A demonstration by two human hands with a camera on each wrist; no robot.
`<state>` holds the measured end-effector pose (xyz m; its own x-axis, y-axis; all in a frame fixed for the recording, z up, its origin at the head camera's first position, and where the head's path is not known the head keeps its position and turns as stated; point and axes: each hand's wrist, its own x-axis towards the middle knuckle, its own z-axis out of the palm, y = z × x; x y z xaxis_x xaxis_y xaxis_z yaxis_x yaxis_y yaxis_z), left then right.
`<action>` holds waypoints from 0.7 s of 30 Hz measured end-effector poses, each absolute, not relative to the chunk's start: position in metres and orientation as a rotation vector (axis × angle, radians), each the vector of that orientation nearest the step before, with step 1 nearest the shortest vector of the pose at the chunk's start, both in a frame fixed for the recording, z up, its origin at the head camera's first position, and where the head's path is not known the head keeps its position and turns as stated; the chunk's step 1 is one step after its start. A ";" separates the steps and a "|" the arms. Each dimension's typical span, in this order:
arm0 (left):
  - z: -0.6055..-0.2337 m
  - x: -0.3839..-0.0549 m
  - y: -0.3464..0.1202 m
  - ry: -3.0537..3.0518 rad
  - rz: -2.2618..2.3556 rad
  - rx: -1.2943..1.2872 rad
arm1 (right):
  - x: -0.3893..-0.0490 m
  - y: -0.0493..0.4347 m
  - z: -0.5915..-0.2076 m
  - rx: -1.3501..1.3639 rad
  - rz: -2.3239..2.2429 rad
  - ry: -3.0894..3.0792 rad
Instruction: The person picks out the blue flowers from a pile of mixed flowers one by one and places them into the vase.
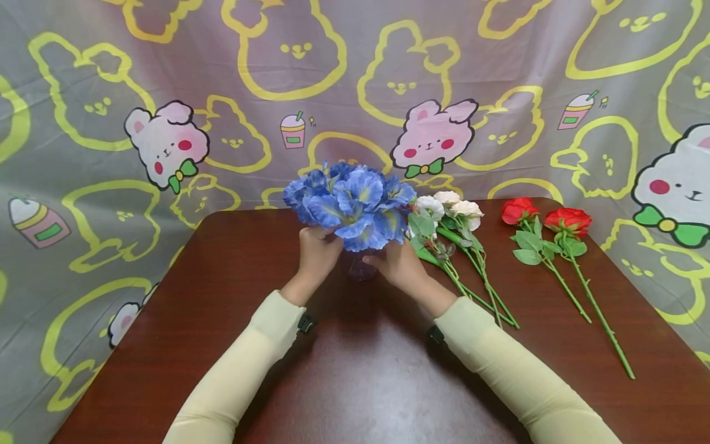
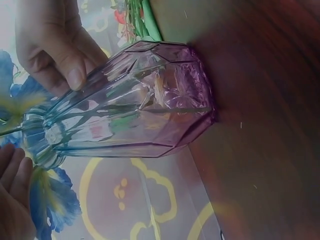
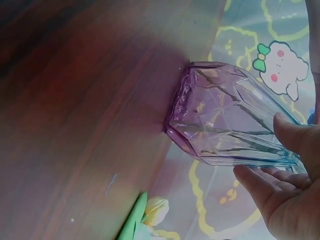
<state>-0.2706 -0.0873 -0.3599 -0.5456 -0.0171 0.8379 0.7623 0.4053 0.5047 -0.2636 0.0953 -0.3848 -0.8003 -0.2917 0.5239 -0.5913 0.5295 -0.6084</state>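
Observation:
A faceted glass vase [image 3: 215, 145], purple at its base and bluish at its neck, stands upright on the table. Blue artificial irises [image 1: 360, 203] fill its mouth, and their green stems show through the glass. My right hand [image 1: 402, 262] grips the vase's upper body, thumb on one side and fingers on the other, as the right wrist view shows. Beside the neck, just under the blossoms, is my left hand [image 1: 318, 253]. Its visible fingers [image 2: 17, 170] are nearly straight in the left wrist view; the blooms cover part of this hand in the head view.
White and pale pink flowers [image 1: 466, 213] on green stems lie right of the vase, partly behind my right hand. Farther right, two red roses [image 1: 568, 222] lie on the brown table [image 1: 355, 382]. A patterned cloth [image 1: 344, 74] hangs behind and around the table.

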 end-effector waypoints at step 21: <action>-0.334 -0.231 -0.120 -1.984 -1.197 -0.795 | -0.268 0.115 -0.362 0.847 1.207 -2.290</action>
<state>-0.2309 -0.1204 -0.3345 -0.5834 0.1532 0.7976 0.7770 0.3913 0.4931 -0.2679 0.1151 -0.3622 -0.7286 -0.3206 0.6052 -0.6805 0.4390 -0.5867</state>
